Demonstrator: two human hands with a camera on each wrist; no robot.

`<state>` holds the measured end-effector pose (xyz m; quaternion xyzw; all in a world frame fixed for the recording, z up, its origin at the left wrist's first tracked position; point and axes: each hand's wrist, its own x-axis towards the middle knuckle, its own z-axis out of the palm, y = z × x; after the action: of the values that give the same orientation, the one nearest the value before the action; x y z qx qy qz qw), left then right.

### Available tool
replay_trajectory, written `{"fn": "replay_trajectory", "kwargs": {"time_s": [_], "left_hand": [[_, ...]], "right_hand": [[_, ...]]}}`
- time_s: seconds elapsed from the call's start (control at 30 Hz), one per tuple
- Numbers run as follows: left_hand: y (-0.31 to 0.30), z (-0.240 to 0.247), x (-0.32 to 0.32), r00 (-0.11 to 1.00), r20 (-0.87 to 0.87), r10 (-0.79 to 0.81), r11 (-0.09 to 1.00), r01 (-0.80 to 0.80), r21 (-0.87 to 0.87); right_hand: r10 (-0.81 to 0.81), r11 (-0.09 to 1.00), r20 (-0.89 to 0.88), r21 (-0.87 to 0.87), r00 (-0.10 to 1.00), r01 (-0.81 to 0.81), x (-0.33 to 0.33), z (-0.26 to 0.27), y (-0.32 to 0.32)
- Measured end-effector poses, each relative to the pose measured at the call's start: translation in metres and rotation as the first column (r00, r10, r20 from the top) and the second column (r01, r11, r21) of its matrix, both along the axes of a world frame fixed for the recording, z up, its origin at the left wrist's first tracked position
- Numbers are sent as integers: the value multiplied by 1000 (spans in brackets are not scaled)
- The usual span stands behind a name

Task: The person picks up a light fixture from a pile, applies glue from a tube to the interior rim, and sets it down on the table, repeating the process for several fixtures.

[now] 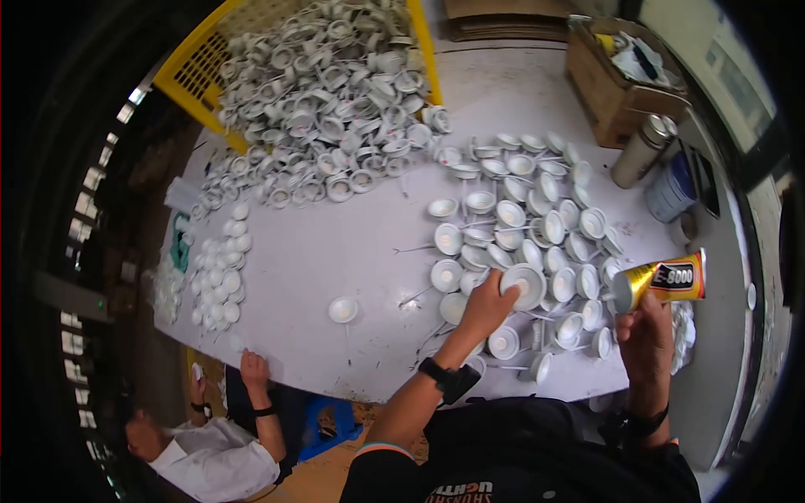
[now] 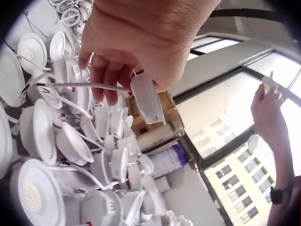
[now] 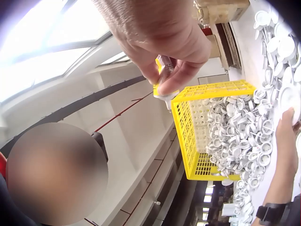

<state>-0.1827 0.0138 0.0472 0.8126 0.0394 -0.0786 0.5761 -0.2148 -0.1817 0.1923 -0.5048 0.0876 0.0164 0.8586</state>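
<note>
My left hand grips a round white LED downlight by its rim, its pale face turned up in the head view. In the left wrist view, the held downlight shows its side, with a white cable trailing left. Over at the right, my right hand holds a gold and black E-8000 glue tube, nozzle end pointing left. The tube's nozzle points down below the fingers in the right wrist view. Many more downlights with cables crowd the table beneath and around my left hand.
A yellow crate spills white rings across the table's far side. White discs lie at left, near another person's hand. One downlight sits apart. A cardboard box, steel flask and blue-white tub stand right.
</note>
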Motion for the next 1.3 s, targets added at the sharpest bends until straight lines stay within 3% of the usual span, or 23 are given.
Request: {"fn": "replay_trajectory", "kwargs": {"time_s": [0.03,0.07,0.1,0.17,0.2,0.27,0.3,0.37,0.4,0.47,0.5,0.57,0.6,0.77,1.07,1.3], "left_hand": [[2,9,-6,999,-39,-1,990,-4,-144],[2,18,-13,968,-252,-16,845,-122,-521],[5,38,-22,935,-347,-76,764,-169,-623],[15,37,-40,883,-415,-219,651,-185,-737],[15,39,-48,878,-414,-242,649,-171,-741],[13,53,-64,888,-416,-196,597,-229,-769],[13,63,-67,886,-415,-210,594,-221,-773],[13,82,-73,897,-366,-250,431,-235,-871],[14,89,-77,895,-366,-257,428,-234,-873],[14,100,-83,911,-306,-275,233,-246,-941],[14,103,-85,898,-312,-309,193,-261,-946],[9,109,-89,898,-311,-311,176,-267,-947],[6,112,-90,898,-312,-310,159,-275,-948],[2,114,-84,913,-267,-307,149,-231,-961],[1,126,-86,913,-302,-275,110,-282,-953],[0,121,-86,928,-206,-310,71,-193,-979]], "right_hand": [[-6,1000,3,-14,1000,6,-2,1,-1],[-13,1000,-7,13,1000,13,-2,3,-2],[8,1000,15,11,1000,-8,-2,6,-1],[26,1000,18,7,999,-26,-4,8,2],[43,999,10,16,999,-43,-4,8,3],[71,997,-12,41,997,-71,-6,10,8],[108,994,0,-26,994,-108,-5,12,10],[154,986,18,-67,988,-152,-4,12,12],[210,973,34,-101,977,-205,-5,12,14],[188,977,54,-111,981,-182,-7,17,21],[190,971,66,-157,980,-178,-8,18,24],[214,955,113,-233,970,-183,-11,17,26],[294,945,81,-173,953,-277,-12,23,24],[314,906,212,-360,925,-225,-12,25,34],[413,771,197,-596,889,-226,-10,32,39],[402,784,239,-588,884,-197,-8,28,39]]}}
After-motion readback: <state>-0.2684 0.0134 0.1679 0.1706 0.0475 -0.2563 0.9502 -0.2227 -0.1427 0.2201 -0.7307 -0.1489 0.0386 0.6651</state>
